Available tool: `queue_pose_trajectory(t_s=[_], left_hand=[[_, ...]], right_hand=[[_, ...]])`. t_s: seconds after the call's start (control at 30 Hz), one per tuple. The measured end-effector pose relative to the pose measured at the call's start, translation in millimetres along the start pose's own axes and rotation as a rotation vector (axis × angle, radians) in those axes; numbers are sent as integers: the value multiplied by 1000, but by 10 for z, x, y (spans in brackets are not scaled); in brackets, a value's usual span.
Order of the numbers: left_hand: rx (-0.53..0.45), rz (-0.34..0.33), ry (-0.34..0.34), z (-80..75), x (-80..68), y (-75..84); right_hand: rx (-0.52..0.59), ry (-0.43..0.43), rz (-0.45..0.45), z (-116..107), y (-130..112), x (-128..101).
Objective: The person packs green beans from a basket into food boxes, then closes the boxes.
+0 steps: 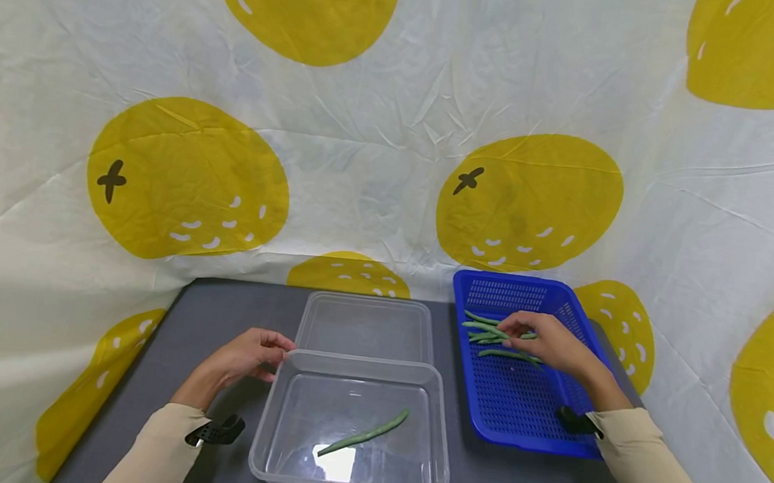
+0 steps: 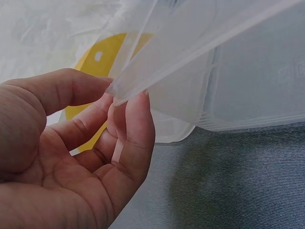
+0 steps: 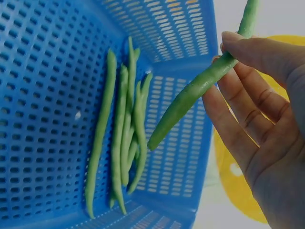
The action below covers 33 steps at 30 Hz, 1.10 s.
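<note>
A clear plastic tub [image 1: 264, 421] sits at the front of the dark table with one green bean [image 1: 363, 433] inside. My left hand [image 1: 252, 352] pinches the tub's far left corner [image 2: 119, 93] between thumb and fingers. My right hand [image 1: 546, 341] is over the blue perforated basket [image 1: 517, 403] and pinches a green bean [image 3: 190, 95], lifted clear of the basket floor. Several more green beans [image 3: 124, 143] lie side by side in the basket [image 3: 43, 71].
A second clear tray or lid [image 1: 367, 323] lies behind the tub. A white cloth with yellow fruit prints [image 1: 187, 180] hangs behind and around the table [image 1: 218, 311]. The basket stands near the table's right edge.
</note>
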<state>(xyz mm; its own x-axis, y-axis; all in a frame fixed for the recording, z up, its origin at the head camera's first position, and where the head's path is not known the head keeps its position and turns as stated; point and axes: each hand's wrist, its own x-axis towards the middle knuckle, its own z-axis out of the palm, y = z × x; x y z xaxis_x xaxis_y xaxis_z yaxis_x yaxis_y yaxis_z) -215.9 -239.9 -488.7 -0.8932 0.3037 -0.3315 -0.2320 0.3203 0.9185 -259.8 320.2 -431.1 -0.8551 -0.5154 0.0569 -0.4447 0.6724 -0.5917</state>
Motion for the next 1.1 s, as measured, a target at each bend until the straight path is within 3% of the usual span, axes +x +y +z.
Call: queue_pose_trajectory(t_s=[0.5,1.1], left_hand=[[-4,-3,-7,0,-1,5],[2,-2,-3,0,13,-14]], right_hand=[[48,-30,-97,67,-279,69],[142,-109,-146,203,-707,148]])
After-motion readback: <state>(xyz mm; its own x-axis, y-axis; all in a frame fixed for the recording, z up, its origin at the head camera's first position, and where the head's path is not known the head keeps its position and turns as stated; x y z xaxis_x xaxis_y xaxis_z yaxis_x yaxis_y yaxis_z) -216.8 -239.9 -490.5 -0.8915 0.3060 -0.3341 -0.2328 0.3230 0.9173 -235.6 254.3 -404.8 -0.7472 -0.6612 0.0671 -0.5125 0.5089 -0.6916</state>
